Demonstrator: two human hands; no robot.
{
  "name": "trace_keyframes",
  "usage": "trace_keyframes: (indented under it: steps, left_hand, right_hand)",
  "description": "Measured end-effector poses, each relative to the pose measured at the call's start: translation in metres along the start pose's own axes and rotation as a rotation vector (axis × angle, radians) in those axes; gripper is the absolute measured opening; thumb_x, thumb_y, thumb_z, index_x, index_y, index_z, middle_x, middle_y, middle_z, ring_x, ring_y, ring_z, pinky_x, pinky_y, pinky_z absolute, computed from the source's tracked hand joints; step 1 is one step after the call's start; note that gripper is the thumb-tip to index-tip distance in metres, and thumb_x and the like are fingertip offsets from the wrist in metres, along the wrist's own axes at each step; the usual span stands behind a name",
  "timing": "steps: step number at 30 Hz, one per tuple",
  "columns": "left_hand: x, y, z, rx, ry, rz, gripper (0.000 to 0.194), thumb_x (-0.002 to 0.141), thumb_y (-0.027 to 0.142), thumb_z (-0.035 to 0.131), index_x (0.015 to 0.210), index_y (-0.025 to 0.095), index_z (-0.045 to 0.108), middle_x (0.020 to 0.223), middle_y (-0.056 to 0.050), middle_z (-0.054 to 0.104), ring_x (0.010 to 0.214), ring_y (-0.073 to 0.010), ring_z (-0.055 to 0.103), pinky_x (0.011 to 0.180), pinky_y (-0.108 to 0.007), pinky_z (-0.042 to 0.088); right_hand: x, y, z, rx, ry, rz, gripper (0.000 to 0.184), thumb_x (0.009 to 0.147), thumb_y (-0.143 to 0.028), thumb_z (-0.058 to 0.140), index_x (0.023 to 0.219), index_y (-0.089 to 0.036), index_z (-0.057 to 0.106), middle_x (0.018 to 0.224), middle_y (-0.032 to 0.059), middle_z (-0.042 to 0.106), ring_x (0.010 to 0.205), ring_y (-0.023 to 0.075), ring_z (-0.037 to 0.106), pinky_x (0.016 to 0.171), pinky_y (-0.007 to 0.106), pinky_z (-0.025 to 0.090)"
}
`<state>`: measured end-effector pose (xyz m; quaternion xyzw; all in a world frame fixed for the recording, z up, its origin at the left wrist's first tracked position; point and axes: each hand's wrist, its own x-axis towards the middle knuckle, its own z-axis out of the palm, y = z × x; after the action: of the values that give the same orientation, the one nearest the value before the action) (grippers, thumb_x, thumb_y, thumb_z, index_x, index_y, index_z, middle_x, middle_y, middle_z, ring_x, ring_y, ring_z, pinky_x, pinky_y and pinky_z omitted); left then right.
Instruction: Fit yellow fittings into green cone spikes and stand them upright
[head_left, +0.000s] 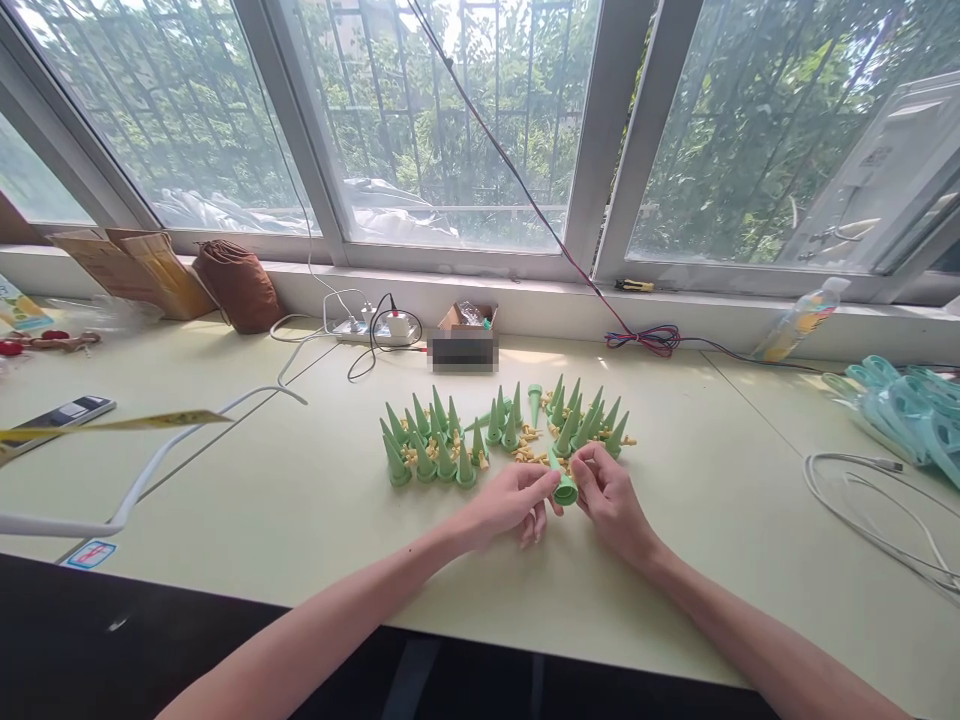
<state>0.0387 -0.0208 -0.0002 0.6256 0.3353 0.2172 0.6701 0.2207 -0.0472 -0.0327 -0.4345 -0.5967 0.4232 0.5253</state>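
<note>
Both my hands meet over the pale tabletop around one green plastic cone point(564, 487). My left hand point(510, 502) pinches its wide open end from the left, and my right hand point(611, 495) grips it from the right. Just beyond my fingers stand several upright green cones in two clusters, a left cluster point(431, 445) and a right cluster point(581, 418). Small yellow plastic pieces point(529, 448) lie scattered among them. One cone point(533, 400) stands point down between the clusters.
A small cardboard box point(465, 335), a power strip with cables point(371, 328) and a brown bag point(238, 285) sit along the windowsill. A phone point(64, 415) and white tube point(150, 470) lie left; turquoise plastic parts point(911, 405), a cable point(870, 500) and a bottle point(799, 320) lie right.
</note>
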Motion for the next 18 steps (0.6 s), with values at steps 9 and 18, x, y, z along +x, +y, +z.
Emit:
trace_keyframes:
  steps: [9,18]
  left_hand:
    - [0.000,-0.004,0.000,0.039,-0.032,0.108,0.040,0.089,0.056,0.058,0.083,0.016,0.052,0.053,0.001,0.058,0.044,-0.0128,0.057,0.039,-0.020,0.044]
    - [0.000,-0.015,0.005,0.529,0.239,0.436,0.020,0.092,0.030,0.055,0.076,0.017,0.052,0.072,0.000,0.053,0.061,-0.0116,0.054,0.055,-0.022,0.047]
  right_hand:
    - [0.001,-0.003,0.002,-0.070,-0.015,-0.038,0.030,0.099,-0.044,0.049,0.080,-0.022,0.044,0.061,-0.0059,0.037,0.049,0.0099,0.031,0.044,0.024,0.027]
    - [0.001,0.001,0.003,-0.019,-0.011,0.018,0.032,0.097,-0.049,0.051,0.080,-0.023,0.044,0.058,-0.0070,0.035,0.048,0.0102,0.029,0.043,0.024,0.026]
